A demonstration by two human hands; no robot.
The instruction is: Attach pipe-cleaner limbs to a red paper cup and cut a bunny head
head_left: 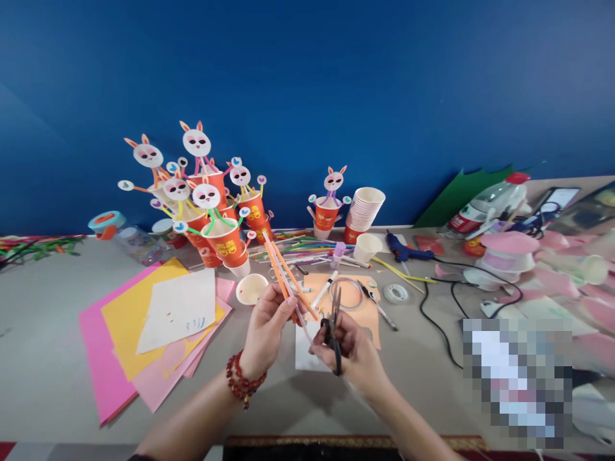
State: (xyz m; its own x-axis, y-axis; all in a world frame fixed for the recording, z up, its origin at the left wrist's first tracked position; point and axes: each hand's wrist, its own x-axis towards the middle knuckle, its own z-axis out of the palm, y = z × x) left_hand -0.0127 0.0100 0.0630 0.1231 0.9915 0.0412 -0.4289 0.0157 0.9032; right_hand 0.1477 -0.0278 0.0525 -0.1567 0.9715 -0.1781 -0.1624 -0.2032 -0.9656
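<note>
My left hand [269, 326], with a red bead bracelet [246, 379] on the wrist, is closed around several orange and pale pink straws [277, 261]. Their upper ends point up and away over the table. In my right hand [354, 346] is a pair of black-handled scissors [335, 330], blades upward. The right fingertips also meet the bent lower end of a pale straw [303, 323], so both hands touch it. Beneath the hands lie an orange paper sheet [377, 320] and a white sheet [307, 358].
Paper cups with rabbit faces [230, 246] stand at the back left; a cup stack [365, 208] is right of them. A blue glue gun [408, 250] trails a black cable. Coloured paper [110, 378] lies left. A bottle [492, 205] and pink pieces [586, 307] crowd the right.
</note>
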